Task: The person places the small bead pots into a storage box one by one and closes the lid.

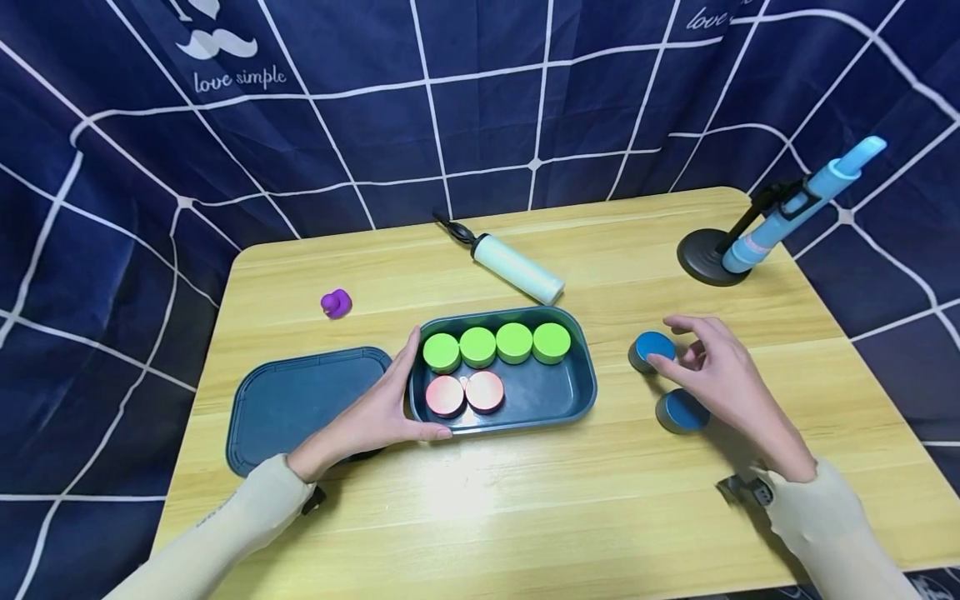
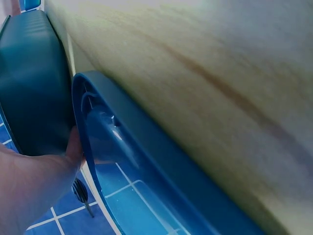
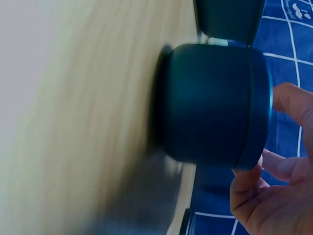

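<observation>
A: Step in hand, by the look of it?

B: My reading: picking up the far blue jar [image 1: 651, 346]. It stands upright to the right of the box [image 1: 542, 390], well apart from it. The right hand [image 1: 708, 367] comes in on the jar's side away from the box.

A: Fingers?

B: Thumb and forefinger apart, straddling the lid: thumb at its near edge, forefinger by its far edge. Not clamped that I can see. Contact uncertain; the right wrist view is dim, and what I take for the near blue jar [image 1: 682, 412] hides the tips.

A: And that one sits where?

B: Right of the box too, closer to the person than its twin. The palm passes close, so a low wrist might knock it.

A: How would you do it?

B: Slide thumb and forefinger round until the lid is centred, close evenly, lift straight up. Smooth, round sides; a grip at one edge could spin it.

A: Left hand [image 1: 378, 412]?

B: Spread along the box's left end, thumb at the near-left corner, fingers fairly straight. Bracing, I'd judge. Worth keeping light, so the box doesn't skid.
</observation>
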`<state>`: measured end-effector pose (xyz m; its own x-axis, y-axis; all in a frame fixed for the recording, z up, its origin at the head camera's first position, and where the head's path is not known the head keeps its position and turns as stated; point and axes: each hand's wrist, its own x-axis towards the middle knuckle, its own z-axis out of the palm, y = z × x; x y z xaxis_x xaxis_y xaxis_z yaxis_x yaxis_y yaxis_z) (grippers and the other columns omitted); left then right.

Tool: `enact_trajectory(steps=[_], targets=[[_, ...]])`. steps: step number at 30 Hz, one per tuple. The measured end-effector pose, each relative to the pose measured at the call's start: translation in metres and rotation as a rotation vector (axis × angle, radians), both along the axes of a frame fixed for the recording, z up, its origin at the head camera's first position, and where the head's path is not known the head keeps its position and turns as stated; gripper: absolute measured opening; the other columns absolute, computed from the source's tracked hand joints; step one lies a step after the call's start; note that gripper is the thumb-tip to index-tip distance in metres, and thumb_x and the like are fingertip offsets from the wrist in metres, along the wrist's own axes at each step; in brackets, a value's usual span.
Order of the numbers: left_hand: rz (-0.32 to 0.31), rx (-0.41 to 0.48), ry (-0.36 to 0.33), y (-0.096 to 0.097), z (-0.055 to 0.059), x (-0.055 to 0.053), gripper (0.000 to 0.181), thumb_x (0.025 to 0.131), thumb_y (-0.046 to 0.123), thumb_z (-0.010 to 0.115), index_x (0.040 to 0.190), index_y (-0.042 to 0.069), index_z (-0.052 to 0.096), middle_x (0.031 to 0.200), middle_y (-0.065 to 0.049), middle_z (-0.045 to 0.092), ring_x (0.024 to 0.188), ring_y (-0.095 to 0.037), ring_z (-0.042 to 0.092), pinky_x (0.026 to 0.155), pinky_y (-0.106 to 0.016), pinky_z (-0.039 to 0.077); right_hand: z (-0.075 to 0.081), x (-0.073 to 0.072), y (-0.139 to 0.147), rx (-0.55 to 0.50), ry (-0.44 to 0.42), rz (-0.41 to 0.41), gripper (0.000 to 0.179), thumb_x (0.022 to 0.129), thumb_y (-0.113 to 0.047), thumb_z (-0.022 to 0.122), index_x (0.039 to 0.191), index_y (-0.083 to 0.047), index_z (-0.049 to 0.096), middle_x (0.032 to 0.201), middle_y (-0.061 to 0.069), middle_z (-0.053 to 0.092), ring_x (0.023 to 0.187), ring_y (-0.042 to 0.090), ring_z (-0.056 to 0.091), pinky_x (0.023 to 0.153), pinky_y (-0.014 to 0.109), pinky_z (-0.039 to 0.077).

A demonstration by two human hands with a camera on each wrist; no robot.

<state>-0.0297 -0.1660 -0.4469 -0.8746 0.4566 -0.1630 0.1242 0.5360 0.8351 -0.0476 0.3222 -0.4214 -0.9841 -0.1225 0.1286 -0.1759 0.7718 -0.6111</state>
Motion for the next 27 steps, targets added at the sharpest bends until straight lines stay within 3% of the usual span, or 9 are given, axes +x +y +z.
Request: enact_trajectory(steps=[11,18,27], targets=[[0.004,-0.001,0.001,-0.002,-0.002,0.001,0.147,0.079,0.056,0.098,0.176,0.028,-0.009,0.182,-0.004,-0.001,0.166,-0.032,0.008,0.125,-0.066,0.023,-0.010,-0.006,0.003,0.059,-0.101,0.039,0.070,0.096,-0.027,0.088,0.149,0.006,0.056,0.106,0.018,0.055,0.094,0.030,0.049,0.078,0.044,0.039],[0.003,0.000,-0.005,-0.001,0.000,0.001,0.147,0.079,0.055,0.098,0.176,0.028,-0.009,0.182,-0.004,-0.002,0.166,-0.032,0.008,0.126,-0.065,0.023,-0.013,-0.009,0.001,0.070,-0.099,0.044,0.065,0.094,-0.025,0.089,0.143,0.007,0.060,0.102,0.015,0.058,0.086,0.027,0.052,0.072,0.038,0.041],[0.004,-0.003,-0.005,-0.001,0.000,0.001,0.147,0.079,0.054,0.098,0.176,0.026,-0.009,0.182,-0.004,0.000,0.166,-0.032,0.009,0.125,-0.064,0.024,-0.009,-0.009,0.007,0.081,-0.105,0.022,0.062,0.095,-0.027,0.089,0.141,0.003,0.061,0.102,0.014,0.061,0.087,0.028,0.055,0.072,0.037,0.043]])
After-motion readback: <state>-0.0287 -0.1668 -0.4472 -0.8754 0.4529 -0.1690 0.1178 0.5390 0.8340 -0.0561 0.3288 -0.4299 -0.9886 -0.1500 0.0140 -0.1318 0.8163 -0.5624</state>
